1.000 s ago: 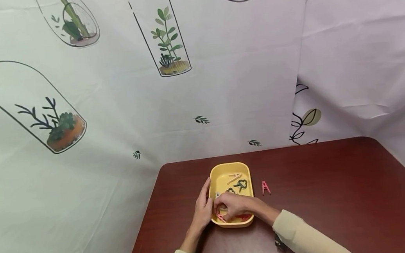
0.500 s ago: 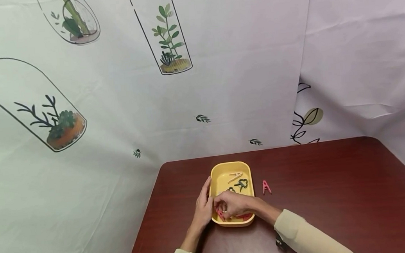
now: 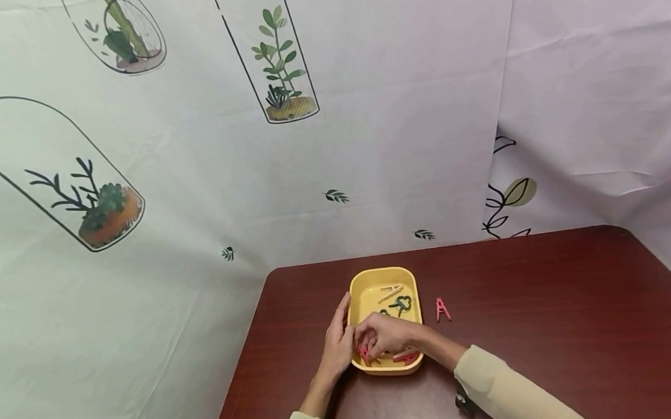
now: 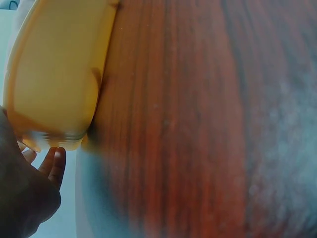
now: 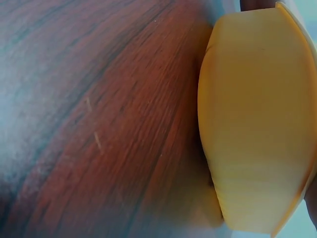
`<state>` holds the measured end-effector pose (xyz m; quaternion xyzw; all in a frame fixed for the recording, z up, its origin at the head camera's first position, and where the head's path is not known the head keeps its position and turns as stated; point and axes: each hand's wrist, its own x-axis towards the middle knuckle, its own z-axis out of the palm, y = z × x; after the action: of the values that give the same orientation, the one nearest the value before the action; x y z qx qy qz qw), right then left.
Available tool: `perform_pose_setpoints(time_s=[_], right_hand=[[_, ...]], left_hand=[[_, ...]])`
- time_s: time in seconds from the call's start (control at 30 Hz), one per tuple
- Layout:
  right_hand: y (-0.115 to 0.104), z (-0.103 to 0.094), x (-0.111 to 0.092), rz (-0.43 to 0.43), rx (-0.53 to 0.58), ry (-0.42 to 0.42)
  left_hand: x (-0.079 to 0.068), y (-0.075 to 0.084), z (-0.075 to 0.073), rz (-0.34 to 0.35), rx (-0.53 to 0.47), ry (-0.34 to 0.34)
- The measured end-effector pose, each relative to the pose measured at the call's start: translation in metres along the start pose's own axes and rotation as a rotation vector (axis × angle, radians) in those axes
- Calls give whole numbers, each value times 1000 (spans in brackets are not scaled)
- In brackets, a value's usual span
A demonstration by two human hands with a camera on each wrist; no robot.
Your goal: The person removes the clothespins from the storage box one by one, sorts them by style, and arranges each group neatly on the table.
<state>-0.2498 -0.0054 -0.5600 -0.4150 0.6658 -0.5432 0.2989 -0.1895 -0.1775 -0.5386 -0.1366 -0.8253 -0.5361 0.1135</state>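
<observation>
- Fingers of the right hand are curled down into the yellow tray. To me they look to be pinching a small pink clip, but from so far off I can't see the tips well.
- Over on the other side, the left hand has its fingers nearly straight along the tray's left outer wall. I think it is there to stop the tray from sliding.
- That small pink clip is inside the tray, in the near left corner, down by the right fingers.
- More things lie in the tray. I see a pale clip near the far end, a dark green clip just nearer, and a red clip in the near right corner. The right hand hides some of the rest from me.
- Out on the brown table, just right of the tray, lies a second pink clip.
- My wrist cameras mostly show the tray's outside, so they don't help me check the pinch.
- I think the step in hand is picking one clip out of the tray. It does not look to be over the rim yet.
- Next, I would want a snug pinch and a straight lift, without bumping the tray's side, while the left hand holds the tray steady.
</observation>
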Motion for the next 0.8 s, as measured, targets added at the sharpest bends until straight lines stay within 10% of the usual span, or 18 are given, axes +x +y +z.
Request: perform_pose_setpoints(time_s=[0.47, 0.8], right_hand=[[-3, -2, 0, 8, 77, 74], [-7, -8, -2, -17, 106, 95]], left_hand=[[0, -1, 1, 6, 4, -8], [3, -40, 8, 15, 47, 11]])
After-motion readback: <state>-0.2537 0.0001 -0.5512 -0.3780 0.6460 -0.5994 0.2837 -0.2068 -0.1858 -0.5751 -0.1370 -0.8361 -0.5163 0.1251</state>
